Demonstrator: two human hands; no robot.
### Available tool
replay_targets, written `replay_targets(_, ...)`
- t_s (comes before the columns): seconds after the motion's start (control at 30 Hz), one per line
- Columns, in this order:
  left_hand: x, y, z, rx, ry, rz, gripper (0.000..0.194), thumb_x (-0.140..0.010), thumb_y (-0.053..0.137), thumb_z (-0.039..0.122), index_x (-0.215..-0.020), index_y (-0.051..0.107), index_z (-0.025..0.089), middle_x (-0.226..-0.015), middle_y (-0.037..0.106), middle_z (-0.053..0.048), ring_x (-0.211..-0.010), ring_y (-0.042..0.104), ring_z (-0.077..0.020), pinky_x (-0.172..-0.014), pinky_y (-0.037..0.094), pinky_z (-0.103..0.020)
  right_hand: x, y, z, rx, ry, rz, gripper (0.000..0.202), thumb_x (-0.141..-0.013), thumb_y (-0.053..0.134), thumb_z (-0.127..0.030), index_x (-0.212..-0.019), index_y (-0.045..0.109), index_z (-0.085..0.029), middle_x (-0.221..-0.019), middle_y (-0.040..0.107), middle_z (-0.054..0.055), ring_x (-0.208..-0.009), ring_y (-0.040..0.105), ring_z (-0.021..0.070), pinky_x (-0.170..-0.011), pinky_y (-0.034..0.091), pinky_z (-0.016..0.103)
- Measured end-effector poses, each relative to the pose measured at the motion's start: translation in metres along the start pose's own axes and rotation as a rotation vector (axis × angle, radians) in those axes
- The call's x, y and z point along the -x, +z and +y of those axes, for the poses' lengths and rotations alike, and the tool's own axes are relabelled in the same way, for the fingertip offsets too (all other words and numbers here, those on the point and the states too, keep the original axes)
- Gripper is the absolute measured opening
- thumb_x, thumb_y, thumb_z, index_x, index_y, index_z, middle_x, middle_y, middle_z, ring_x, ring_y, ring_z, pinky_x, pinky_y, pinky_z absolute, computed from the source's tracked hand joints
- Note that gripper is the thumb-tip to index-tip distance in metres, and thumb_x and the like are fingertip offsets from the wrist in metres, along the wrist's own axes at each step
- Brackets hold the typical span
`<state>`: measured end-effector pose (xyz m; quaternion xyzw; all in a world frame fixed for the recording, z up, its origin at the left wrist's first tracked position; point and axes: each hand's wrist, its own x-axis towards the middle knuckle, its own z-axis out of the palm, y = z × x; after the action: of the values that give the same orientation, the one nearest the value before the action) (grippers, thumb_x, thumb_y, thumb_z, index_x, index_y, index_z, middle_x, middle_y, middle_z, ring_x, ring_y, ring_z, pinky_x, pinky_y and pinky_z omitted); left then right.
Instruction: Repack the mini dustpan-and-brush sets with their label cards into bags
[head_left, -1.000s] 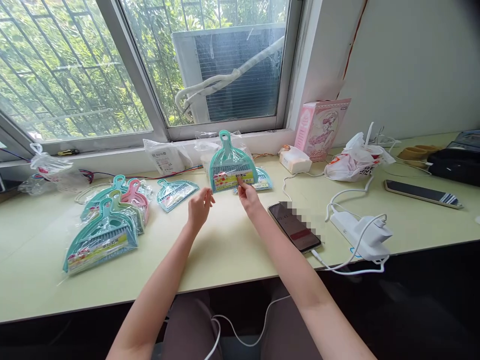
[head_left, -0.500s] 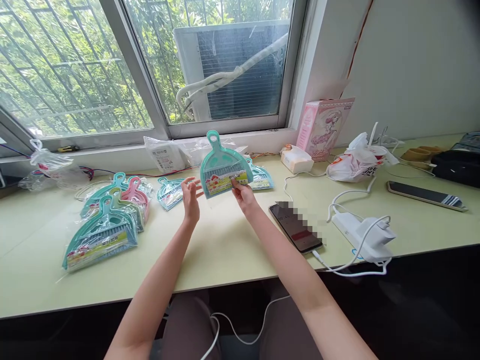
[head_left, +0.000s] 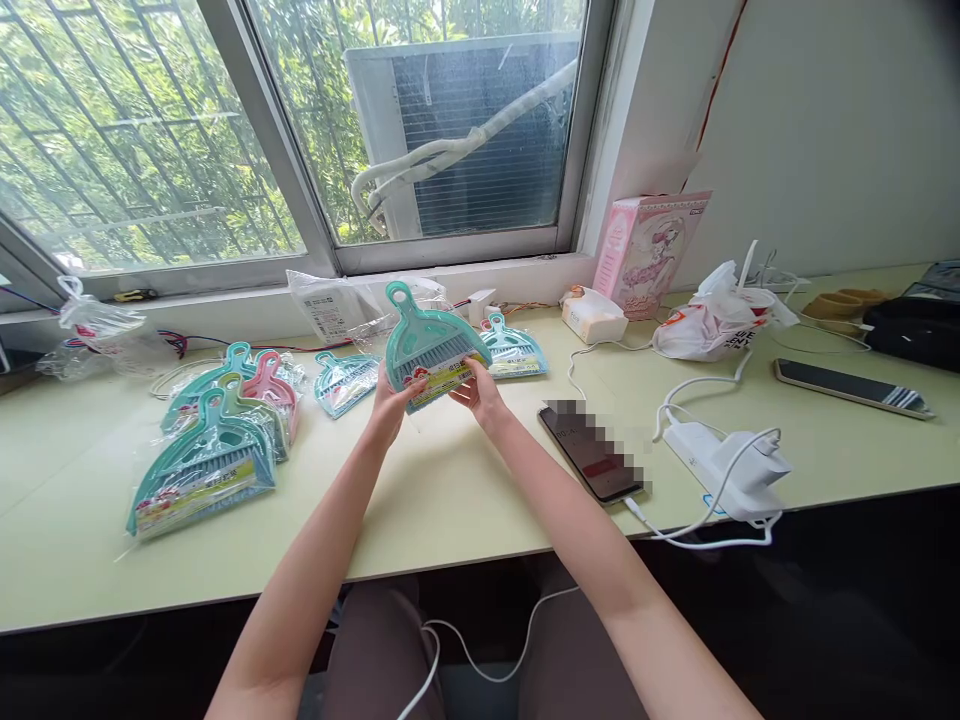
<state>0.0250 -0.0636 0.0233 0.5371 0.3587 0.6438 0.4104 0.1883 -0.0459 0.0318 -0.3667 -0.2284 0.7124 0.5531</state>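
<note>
A teal dustpan and brush set in clear wrapping, with a yellow printed label, is held up above the table between both hands. My left hand grips its lower left corner, thumb over the label. At the lower right edge, my right hand is closed on the set. Behind it lie two more wrapped teal sets, one on the left and one on the right. To the left is a pile of wrapped sets: a teal one in front, with green, pink and teal ones behind.
A phone with a charging cable and a white power strip lie to the right. Further back are a tissue pack, a pink box and a plastic bag. Another phone is at far right.
My left hand, open beside the set before, has taken hold of its left corner. The set has moved slightly left and down, and tilted.
</note>
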Motion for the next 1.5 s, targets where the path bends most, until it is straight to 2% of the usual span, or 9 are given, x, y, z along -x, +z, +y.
replay_targets(0.4, -0.002, -0.005, -0.021, -0.045, 0.036, -0.078, 0.083, -0.060, 0.089, 0.029, -0.132, 0.049, 0.024, -0.122, 0.064, -0.010, -0.114, 0.062, -0.0300, -0.097, 0.052, -0.045, -0.006, -0.008, 0.000, 0.082, 0.052, 0.100, 0.029, -0.090, 0.064, -0.048, -0.083, 0.058, -0.021, -0.070, 0.064, -0.003, -0.056, 0.059, 0.0077, -0.047, 0.045, 0.016)
replay_targets(0.57, -0.006, -0.007, -0.020, -0.020, 0.019, 0.034, 0.083, -0.058, 0.089, 0.028, -0.131, 0.049, 0.023, -0.117, 0.066, -0.009, -0.109, 0.064, -0.0292, -0.095, 0.052, -0.046, -0.006, -0.005, 0.001, 0.056, 0.019, -0.049, 0.021, -0.096, 0.057, -0.039, -0.088, 0.061, -0.020, -0.074, 0.069, -0.001, -0.059, 0.064, 0.0089, -0.055, 0.054, 0.019)
replay_targets(0.7, -0.006, -0.009, -0.010, 0.007, 0.004, 0.060, 0.081, -0.059, 0.088, 0.027, -0.131, 0.051, 0.021, -0.119, 0.067, -0.011, -0.111, 0.064, -0.0292, -0.099, 0.050, -0.047, -0.006, -0.006, 0.001, 0.108, -0.042, -0.236, 0.007, -0.087, 0.070, -0.023, -0.088, 0.064, -0.018, -0.078, 0.073, 0.000, -0.065, 0.068, 0.0107, -0.063, 0.059, 0.022)
replay_targets(0.83, -0.003, -0.005, -0.005, 0.038, -0.064, 0.013, 0.077, -0.059, 0.088, 0.026, -0.128, 0.054, 0.018, -0.119, 0.068, -0.013, -0.111, 0.066, -0.0289, -0.102, 0.049, -0.047, -0.011, -0.009, 0.005, 0.222, -0.090, -0.220, 0.015, -0.076, 0.079, -0.013, -0.081, 0.065, -0.017, -0.076, 0.074, 0.000, -0.064, 0.069, 0.0118, -0.053, 0.055, 0.019)
replay_targets(1.03, 0.008, 0.011, -0.006, 0.050, -0.199, -0.028, 0.066, -0.065, 0.086, 0.034, -0.122, 0.060, 0.017, -0.126, 0.068, -0.015, -0.113, 0.067, -0.0313, -0.099, 0.052, -0.045, -0.011, -0.009, 0.007, 0.182, -0.179, -0.109, 0.014, -0.078, 0.076, -0.012, -0.085, 0.065, -0.018, -0.082, 0.076, -0.001, -0.064, 0.070, 0.0101, -0.047, 0.047, 0.015)
replay_targets(1.17, 0.015, 0.015, 0.001, 0.003, -0.326, -0.164, 0.065, -0.073, 0.081, 0.043, -0.128, 0.058, 0.018, -0.129, 0.066, -0.017, -0.101, 0.072, -0.0312, -0.094, 0.054, -0.046, -0.007, -0.011, -0.001, 0.158, -0.203, -0.072, 0.011, -0.081, 0.070, -0.010, -0.084, 0.064, -0.018, -0.081, 0.075, -0.002, -0.062, 0.068, 0.0094, -0.049, 0.048, 0.016)
replay_targets(1.27, 0.013, 0.012, 0.006, -0.039, -0.359, -0.262, 0.063, -0.076, 0.077, 0.050, -0.128, 0.060, 0.019, -0.131, 0.065, -0.019, -0.109, 0.069, -0.0345, -0.091, 0.055, -0.046, -0.006, -0.011, -0.004, 0.132, -0.226, -0.082, 0.013, -0.082, 0.068, -0.009, -0.089, 0.065, -0.019, -0.083, 0.075, -0.003, -0.062, 0.068, 0.0088, -0.050, 0.050, 0.016)
replay_targets(1.4, 0.005, 0.006, 0.007, 0.018, -0.299, -0.142, 0.060, -0.080, 0.071, 0.056, -0.128, 0.059, 0.023, -0.139, 0.060, -0.015, -0.123, 0.061, -0.0341, -0.088, 0.058, -0.044, -0.005, -0.008, 0.000, 0.135, -0.217, -0.083, 0.013, -0.081, 0.071, -0.009, -0.086, 0.065, -0.019, -0.080, 0.074, -0.002, -0.064, 0.069, 0.0097, -0.052, 0.052, 0.017)
replay_targets(1.5, 0.002, 0.001, 0.003, 0.037, -0.272, -0.067, 0.058, -0.078, 0.075, 0.051, -0.125, 0.059, 0.021, -0.131, 0.065, -0.014, -0.115, 0.066, -0.0319, -0.084, 0.060, -0.041, -0.004, -0.005, 0.004, 0.147, -0.201, -0.104, 0.013, -0.079, 0.073, -0.009, -0.083, 0.065, -0.018, -0.079, 0.074, -0.001, -0.064, 0.068, 0.0106, -0.055, 0.055, 0.020)
